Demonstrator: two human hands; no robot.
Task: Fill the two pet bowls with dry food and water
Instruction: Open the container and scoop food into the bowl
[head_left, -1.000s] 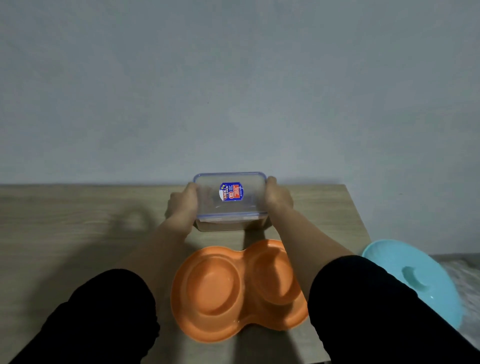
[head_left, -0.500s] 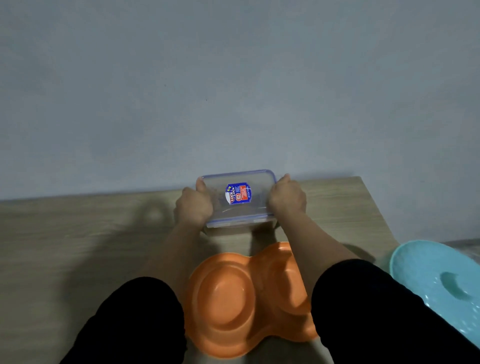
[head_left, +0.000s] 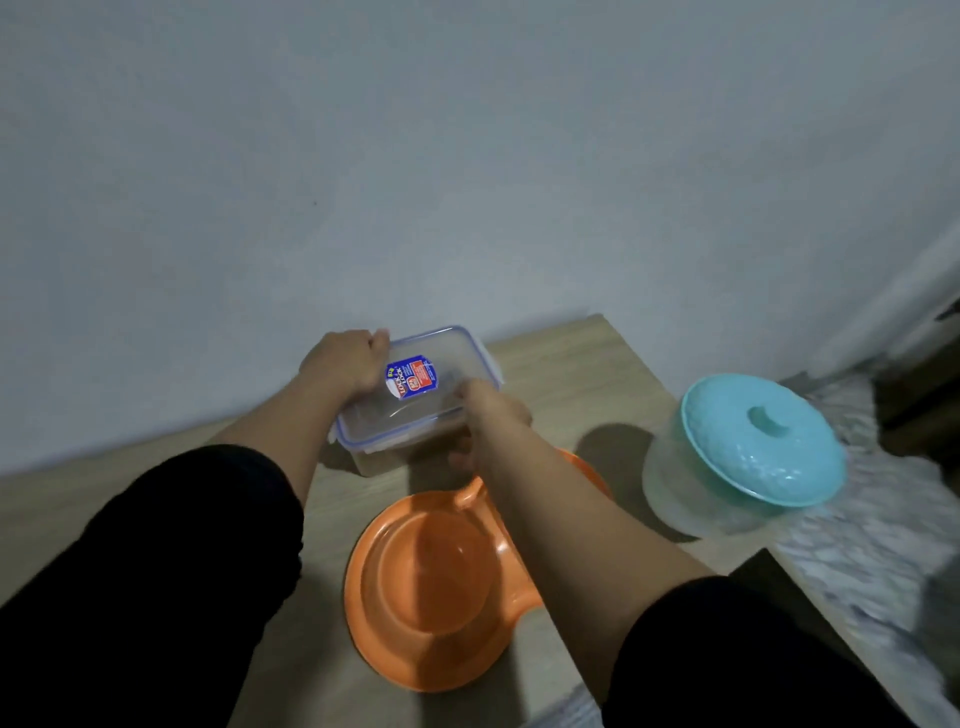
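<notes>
An orange double pet bowl (head_left: 426, 587) lies on the wooden table (head_left: 571, 384), both hollows empty; my right forearm covers most of its right hollow. Behind it stands a clear lidded food box (head_left: 415, 410) with a blue-rimmed lid and a blue sticker, brown dry food showing at its bottom. My left hand (head_left: 345, 366) grips the box's far left corner at the lid edge. My right hand (head_left: 488, 415) holds its near right side. A clear container with a turquoise lid (head_left: 748, 457) stands at the table's right edge.
A plain grey wall rises just behind the table. Beyond the table's right edge lies a pale patterned surface (head_left: 872, 561), lower than the tabletop. Dark shapes fill the far right corner.
The view has swung left and tilted, so the table slants and the turquoise-lidded container shows fully. My hands have shifted on the box, the left to its far corner, the right to its near side.
</notes>
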